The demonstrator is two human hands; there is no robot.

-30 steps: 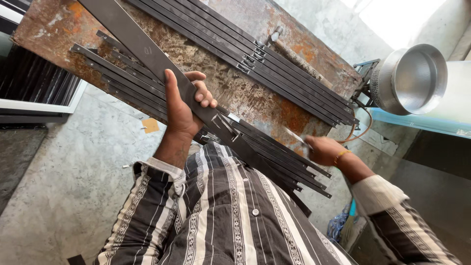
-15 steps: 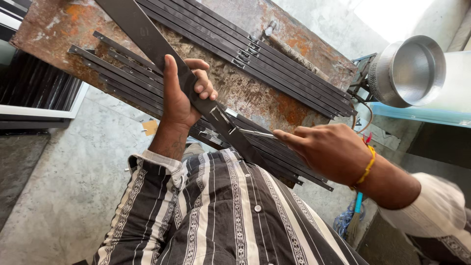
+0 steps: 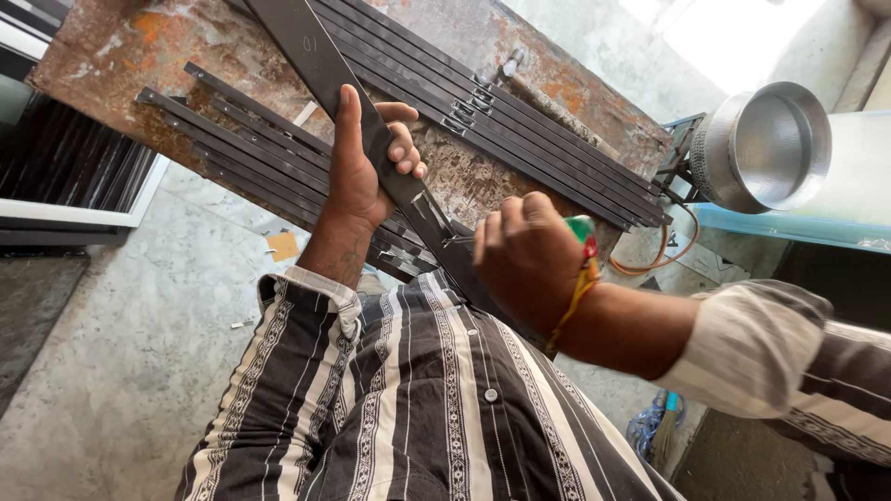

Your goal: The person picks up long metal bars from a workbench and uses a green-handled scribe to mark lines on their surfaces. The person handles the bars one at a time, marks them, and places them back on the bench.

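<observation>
My left hand (image 3: pixel 364 162) is wrapped around a long flat dark metal bar (image 3: pixel 311 51) that slants from the top down toward my chest. My right hand (image 3: pixel 527 255) is closed on a small tool with a green and red handle (image 3: pixel 581 228). Its thin metal tip (image 3: pixel 457 240) touches the bar just below my left hand, near a small bracket (image 3: pixel 427 206) on the bar. The bar's lower end is hidden behind my right hand. An orange thread is tied around my right wrist.
The bar lies over a rusty metal table (image 3: pixel 121 46) that carries two bundles of dark metal strips (image 3: pixel 241 139) (image 3: pixel 520 130). A shiny steel pot (image 3: pixel 766 148) stands at the right by a blue ledge (image 3: pixel 789 227). A black grille (image 3: pixel 65 167) is at the left, on a concrete floor.
My right hand has come up and left from the table's edge to the bar, and now covers its lower part. My left hand has kept its grip on the bar.
</observation>
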